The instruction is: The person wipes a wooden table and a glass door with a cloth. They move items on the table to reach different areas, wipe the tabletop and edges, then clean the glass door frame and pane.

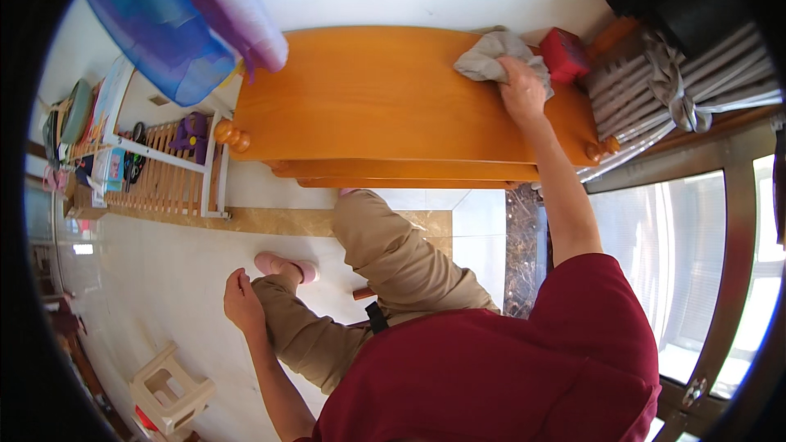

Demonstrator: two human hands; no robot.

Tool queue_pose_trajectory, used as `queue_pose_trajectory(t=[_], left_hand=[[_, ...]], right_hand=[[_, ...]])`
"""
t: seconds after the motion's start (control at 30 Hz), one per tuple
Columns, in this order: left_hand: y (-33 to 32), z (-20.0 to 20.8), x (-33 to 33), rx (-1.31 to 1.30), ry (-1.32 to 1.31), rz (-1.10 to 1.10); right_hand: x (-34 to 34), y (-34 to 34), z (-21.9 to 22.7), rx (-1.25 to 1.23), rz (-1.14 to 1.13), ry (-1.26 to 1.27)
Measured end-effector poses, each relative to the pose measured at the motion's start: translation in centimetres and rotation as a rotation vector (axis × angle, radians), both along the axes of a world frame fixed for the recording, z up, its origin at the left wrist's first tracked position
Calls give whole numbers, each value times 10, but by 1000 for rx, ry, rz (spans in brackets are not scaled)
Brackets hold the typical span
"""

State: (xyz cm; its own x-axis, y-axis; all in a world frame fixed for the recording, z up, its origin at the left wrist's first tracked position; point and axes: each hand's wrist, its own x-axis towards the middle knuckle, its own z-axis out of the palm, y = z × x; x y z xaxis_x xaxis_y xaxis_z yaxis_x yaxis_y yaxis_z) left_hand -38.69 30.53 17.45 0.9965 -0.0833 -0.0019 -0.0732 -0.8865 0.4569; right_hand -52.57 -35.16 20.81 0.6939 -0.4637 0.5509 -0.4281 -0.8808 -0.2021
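A crumpled grey cloth lies on the far right part of an orange-brown wooden cabinet top. My right hand is closed on the cloth and presses it against the wood, its arm stretched forward. Just right of the cloth stands a small red box. My left hand hangs low beside my left knee, away from the cabinet. Its fingers are loosely curled together, and nothing shows in them.
Blue and purple sheer fabric hangs at the far left. A white-framed slatted rack stands left of the cabinet. Grey curtains and a glass door are at the right. A beige plastic stool sits lower left.
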Motion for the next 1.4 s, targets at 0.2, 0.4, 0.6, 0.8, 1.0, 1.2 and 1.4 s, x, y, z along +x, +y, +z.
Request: queue_pose_trajectory(t=[0.2,0.4,0.6,0.8,1.0,1.2,1.4], left_hand=[[1,-6,-4,-12,-15,-16],[-7,0,-11,-26,-61,-30],[-2,-6,-14,-29,-129,-12],[-4,-3,-23,-9,-225,-68],[-5,6,-22,-67,-193,3],[-4,14,-3,-82,-62,40],[-9,25,34,-102,-42,19]], right_hand=[[-77,65,25,24,155,60],[-137,12,23,44,-343,68],[-90,86,16,-71,-25,101],[-37,125,18,-76,86,64],[92,143,20,-50,174,100],[248,200,10,-78,277,111],[305,297,14,-31,596,40]])
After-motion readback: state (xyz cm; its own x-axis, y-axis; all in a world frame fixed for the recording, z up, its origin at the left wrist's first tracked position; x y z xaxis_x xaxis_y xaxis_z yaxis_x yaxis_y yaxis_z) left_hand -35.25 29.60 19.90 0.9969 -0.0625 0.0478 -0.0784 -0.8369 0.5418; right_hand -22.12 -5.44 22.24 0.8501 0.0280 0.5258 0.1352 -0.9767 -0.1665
